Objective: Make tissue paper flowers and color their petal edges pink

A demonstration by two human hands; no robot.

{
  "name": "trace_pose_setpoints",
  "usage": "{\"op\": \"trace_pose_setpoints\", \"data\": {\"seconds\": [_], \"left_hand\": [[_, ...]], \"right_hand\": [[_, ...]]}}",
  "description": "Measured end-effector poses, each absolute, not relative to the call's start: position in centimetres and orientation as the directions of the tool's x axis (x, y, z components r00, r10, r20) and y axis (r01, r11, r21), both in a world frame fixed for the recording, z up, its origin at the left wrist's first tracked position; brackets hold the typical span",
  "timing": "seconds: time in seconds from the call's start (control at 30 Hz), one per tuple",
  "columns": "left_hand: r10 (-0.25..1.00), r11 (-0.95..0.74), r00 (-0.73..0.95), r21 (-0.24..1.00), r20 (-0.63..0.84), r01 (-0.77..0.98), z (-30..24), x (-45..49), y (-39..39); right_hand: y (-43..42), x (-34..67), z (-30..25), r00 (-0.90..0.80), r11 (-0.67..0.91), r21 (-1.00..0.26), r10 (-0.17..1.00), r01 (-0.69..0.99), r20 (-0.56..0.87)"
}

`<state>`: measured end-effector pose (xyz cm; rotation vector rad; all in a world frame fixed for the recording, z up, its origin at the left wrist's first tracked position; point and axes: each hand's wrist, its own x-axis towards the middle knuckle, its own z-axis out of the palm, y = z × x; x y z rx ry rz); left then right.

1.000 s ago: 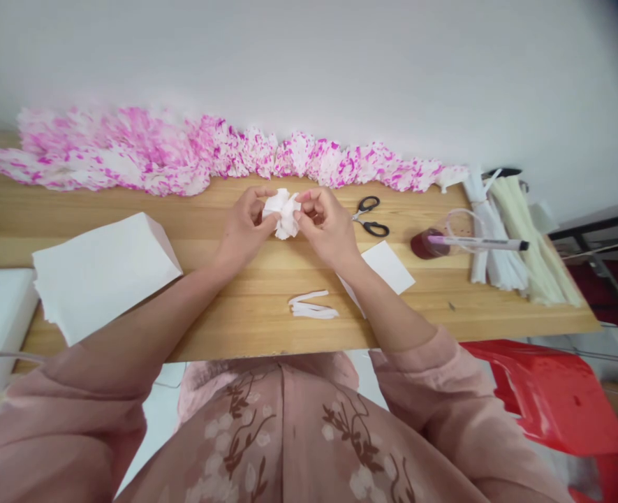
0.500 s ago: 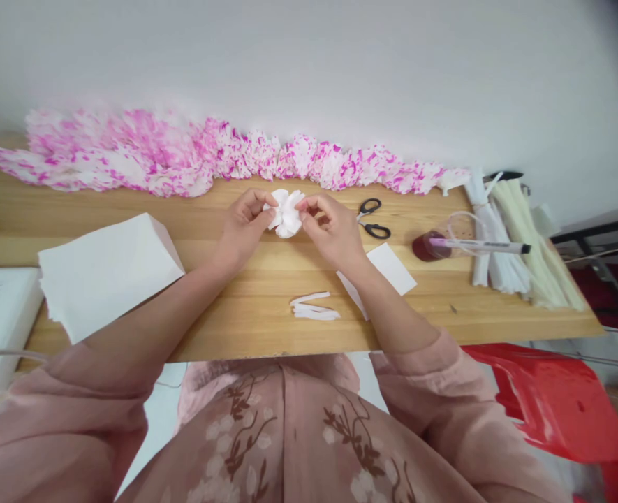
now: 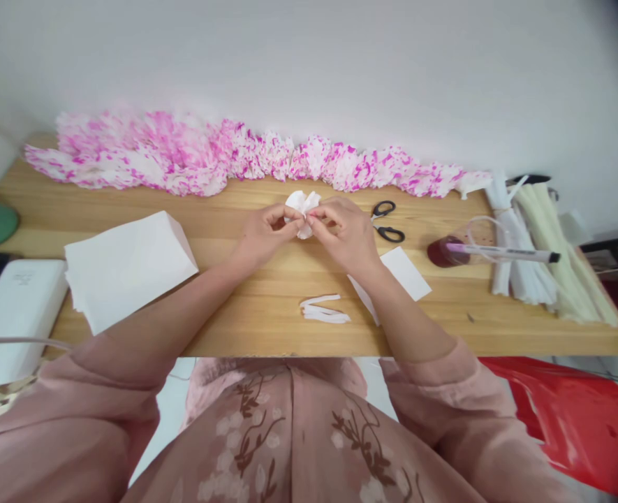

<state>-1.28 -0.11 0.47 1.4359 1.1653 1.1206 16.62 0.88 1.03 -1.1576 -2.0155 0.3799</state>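
Note:
A small white paper flower (image 3: 301,201) with ruffled petals is held above the middle of the wooden table (image 3: 246,307). My left hand (image 3: 267,229) pinches it from the left near its centre. From the right, my right hand (image 3: 346,227) pinches it as well, so the two sets of fingertips almost meet. Part of the flower is hidden behind the fingers. Black-handled scissors (image 3: 389,222) lie just right of my right hand. Several narrow white paper strips (image 3: 325,309) rest nearer the table's front edge. A white paper sheet (image 3: 406,272) lies partly under my right forearm.
Pink-and-white paper flowers (image 3: 183,157) form a long row along the wall. At left are a white paper stack (image 3: 130,269) and a white power bank (image 3: 20,314). A cup of dark red liquid (image 3: 445,251), a marker (image 3: 508,253) and bundled strips (image 3: 528,258) occupy the right.
My fingertips have come closer together, now pinching at the flower's centre instead of its opposite edges. The flower looks more gathered. The whole view has shifted slightly, with table things appearing further right.

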Motion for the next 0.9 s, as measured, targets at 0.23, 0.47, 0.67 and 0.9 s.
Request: {"op": "trace_pose_setpoints", "data": {"seconds": [0.23, 0.47, 0.67, 0.9], "left_hand": [[0.984, -0.163, 0.102, 0.972, 0.147, 0.168, 0.00, -1.18, 0.06], [0.987, -0.149, 0.062, 0.988, 0.146, 0.041, -0.45, -1.21, 0.46], [0.986, -0.154, 0.063, 0.988, 0.153, 0.012, -0.30, -1.24, 0.30], [0.980, -0.187, 0.094, 0.976, 0.177, 0.113, -0.29, -1.27, 0.03]], "right_hand": [[0.73, 16.39, 0.82, -0.298, 0.555, -0.541, 0.818, 0.631, 0.491], [0.78, 16.54, 1.06, -0.321, 0.568, -0.557, 0.815, 0.606, 0.482], [0.49, 16.41, 1.21, -0.346, 0.578, -0.495, 0.803, 0.648, 0.485], [0.34, 16.45, 1.33, -0.366, 0.587, -0.416, 0.786, 0.695, 0.498]]}}
